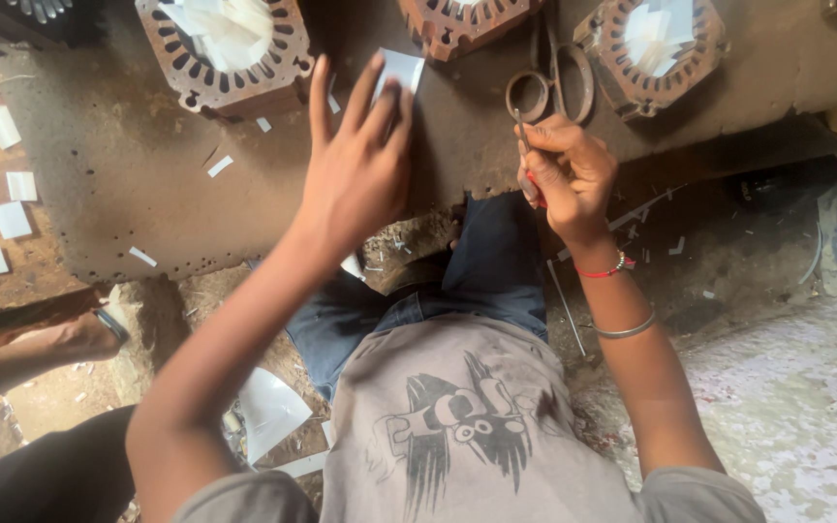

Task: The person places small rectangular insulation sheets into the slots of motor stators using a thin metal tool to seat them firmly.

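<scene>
Two bare hands work over a dark, worn metal slab (pixel 147 184) that serves as the work surface, seen from above the person's own head. Along the slab's far edge stand three rusty round laminated motor cores. The far-left core (pixel 227 53) and the far-right core (pixel 653 48) already have white paper slips standing in their slots, which suggests those are well along. The middle core (pixel 462 21) is cut off by the top of the picture, so its filling cannot be told. Small white paper offcuts (pixel 9 184) lie scattered beyond the slab's left edge, so cutting seems partly done, with more pieces likely left to prepare.

The left hand (pixel 356 174) lies spread and flat, fingers extended, pressing a small white rectangular paper sheet (pixel 401 70) down on the slab near its front edge, in the middle; only the sheet's far corner shows past the fingertips. It presses rather than grasps.

The right hand (pixel 566 172) is curled closed around a thin metal tool with a red handle (pixel 529 160), pinched between thumb and fingers, tip pointing up toward the far edge. Just beyond it lie rusty metal scissors (pixel 552 82), untouched.
</scene>
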